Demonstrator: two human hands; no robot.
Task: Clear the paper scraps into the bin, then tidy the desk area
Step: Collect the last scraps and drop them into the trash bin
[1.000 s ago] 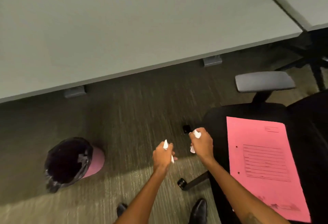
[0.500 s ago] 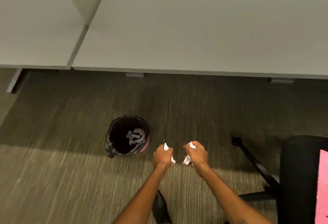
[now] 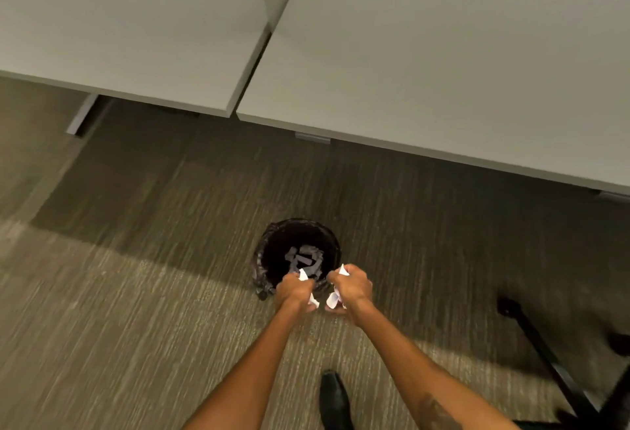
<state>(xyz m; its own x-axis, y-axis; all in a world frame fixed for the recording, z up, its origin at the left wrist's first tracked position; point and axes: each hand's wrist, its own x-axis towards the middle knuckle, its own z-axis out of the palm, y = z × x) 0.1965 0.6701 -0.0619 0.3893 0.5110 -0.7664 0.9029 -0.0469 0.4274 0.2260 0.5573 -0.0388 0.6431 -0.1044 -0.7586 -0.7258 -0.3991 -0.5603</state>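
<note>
My left hand [image 3: 295, 291] and right hand [image 3: 351, 288] are each fisted around white paper scraps [image 3: 332, 300]. Just beyond my knuckles, seemingly directly below, gapes the black-lined bin [image 3: 264, 259], nearer my left.

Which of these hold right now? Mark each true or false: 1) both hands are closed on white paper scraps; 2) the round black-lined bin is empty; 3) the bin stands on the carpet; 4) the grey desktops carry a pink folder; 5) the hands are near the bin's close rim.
1) True: the left hand and the right hand each grip crumpled white paper scraps.
2) False: the round black-lined bin already has pale paper pieces inside.
3) True: it stands on the striped olive carpet.
4) False: the grey desktops show no folder here.
5) True: both hands are at the near rim.
</note>
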